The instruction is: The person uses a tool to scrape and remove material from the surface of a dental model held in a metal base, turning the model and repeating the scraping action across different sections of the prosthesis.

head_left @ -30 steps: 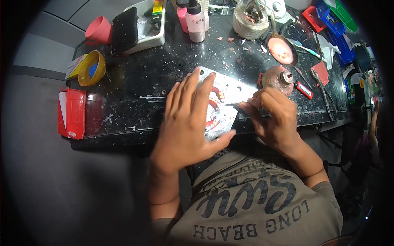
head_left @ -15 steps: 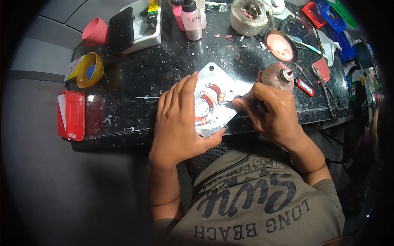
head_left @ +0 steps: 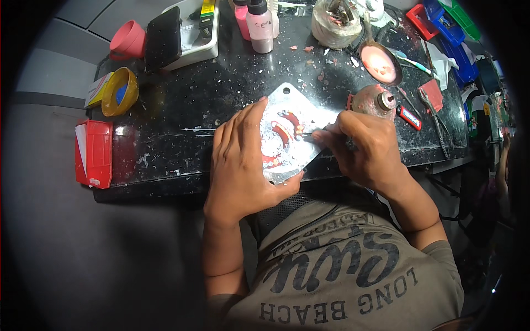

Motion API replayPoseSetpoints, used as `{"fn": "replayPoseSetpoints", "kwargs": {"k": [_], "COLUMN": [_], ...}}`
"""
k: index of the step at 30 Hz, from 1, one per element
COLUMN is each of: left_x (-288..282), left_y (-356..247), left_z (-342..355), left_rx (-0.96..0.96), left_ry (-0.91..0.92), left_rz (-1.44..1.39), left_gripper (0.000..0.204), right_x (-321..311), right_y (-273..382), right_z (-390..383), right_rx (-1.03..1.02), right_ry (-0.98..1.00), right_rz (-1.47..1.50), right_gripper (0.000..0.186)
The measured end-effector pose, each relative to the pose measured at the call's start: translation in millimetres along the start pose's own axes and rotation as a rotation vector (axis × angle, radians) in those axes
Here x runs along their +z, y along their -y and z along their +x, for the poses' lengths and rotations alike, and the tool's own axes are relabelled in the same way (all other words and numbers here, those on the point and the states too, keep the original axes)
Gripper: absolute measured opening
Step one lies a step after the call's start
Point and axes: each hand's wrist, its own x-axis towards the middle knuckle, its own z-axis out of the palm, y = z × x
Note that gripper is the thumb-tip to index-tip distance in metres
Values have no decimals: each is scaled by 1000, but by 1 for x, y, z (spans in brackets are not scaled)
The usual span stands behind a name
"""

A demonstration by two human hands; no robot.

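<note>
Right grip [head_left: 367,149] on thin tool [head_left: 307,134], dark lettering [head_left: 342,265] across olive shirt [head_left: 353,289].

Along the black bench [head_left: 187,102], a red box [head_left: 97,160] at nine o'clock, a yellow bowl [head_left: 130,100] at ten, a white tray [head_left: 201,56] at eleven, bottles [head_left: 261,34] at twelve, a whitish jar [head_left: 335,34] at one, a red lighter [head_left: 409,117] toward two

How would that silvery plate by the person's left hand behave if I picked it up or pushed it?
The silvery plate looks metallic with crisp edges, so it would probably stay stiff when lifted. Its flat, angular shape suggests sliding rather than rolling. The red curved pieces seem embedded in pale material, so they'd likely travel with it.
</note>
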Motion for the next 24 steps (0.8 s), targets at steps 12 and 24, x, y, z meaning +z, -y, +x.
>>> {"fn": "replayPoseSetpoints", "kwargs": {"k": [12, 24], "left_x": [3, 4], "left_y": [0, 6], "left_z": [0, 1], "left_rx": [-26, -33], "left_ry": [-37, -36], "left_rz": [24, -27], "left_gripper": [128, 138], "right_x": [-1, -5], "right_y": [-9, -25], "right_z": [2, 3], "right_rx": [-172, -274], "right_ry": [75, 160], "right_rz": [-94, -32], "right_gripper": [23, 13]}}
